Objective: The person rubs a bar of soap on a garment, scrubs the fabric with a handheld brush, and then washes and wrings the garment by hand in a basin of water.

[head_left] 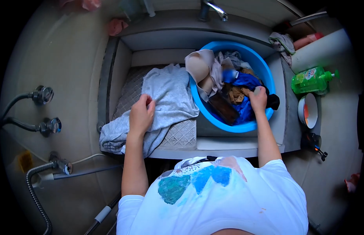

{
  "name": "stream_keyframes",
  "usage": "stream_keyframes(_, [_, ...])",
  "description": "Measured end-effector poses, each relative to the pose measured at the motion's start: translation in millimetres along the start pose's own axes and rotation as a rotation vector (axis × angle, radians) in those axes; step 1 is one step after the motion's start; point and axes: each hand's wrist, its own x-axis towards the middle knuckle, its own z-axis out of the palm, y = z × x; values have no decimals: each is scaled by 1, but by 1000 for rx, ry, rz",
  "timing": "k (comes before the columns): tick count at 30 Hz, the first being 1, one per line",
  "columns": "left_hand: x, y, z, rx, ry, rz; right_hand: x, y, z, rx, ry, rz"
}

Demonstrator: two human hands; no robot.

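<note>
A light grey garment (168, 88) lies spread over the washboard (180, 135) side of the sink, its lower part hanging at the front left corner. My left hand (142, 111) rests at the garment's left edge, fingers curled together; what they hold, if anything, is hidden. To the right, a blue basin (271, 74) sits in the sink, full of mixed clothes: a beige piece (198, 65), a dark brown one (223, 107) and a bright blue one (246, 81). Inside the basin's right side, my right hand (258, 98) has its fingers closed at brown and blue cloth.
A faucet (215, 9) stands behind the sink. On the right are a green soap bottle (313, 80), a white bowl (308, 111) and a rolled cloth (283, 43). Valves (43, 95) and a metal hose (33, 188) are at the left wall.
</note>
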Motion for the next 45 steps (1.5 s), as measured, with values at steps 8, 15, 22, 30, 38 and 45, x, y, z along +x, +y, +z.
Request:
stream_keyframes(8, [37, -12, 40, 425, 79, -30, 20, 50, 3, 829, 245, 310])
stream_keyframes(15, [28, -36, 31, -1040, -19, -368, -4, -75, -22, 1004, 6, 109])
stream_keyframes(22, [13, -14, 30, -1453, 49, -339, -55, -251, 48, 1141, -395, -361])
stream_keyframes(30, [12, -22, 42, -1521, 120, -407, -90, -322, 123, 504, -442, -735])
stream_keyframes(38, [7, -9, 30, -1686, 143, -548, -120, -324, 104, 547, -406, -888])
stream_keyframes(45, [16, -25, 40, -1741, 198, -519, -74, -324, 144, 562, -345, -641])
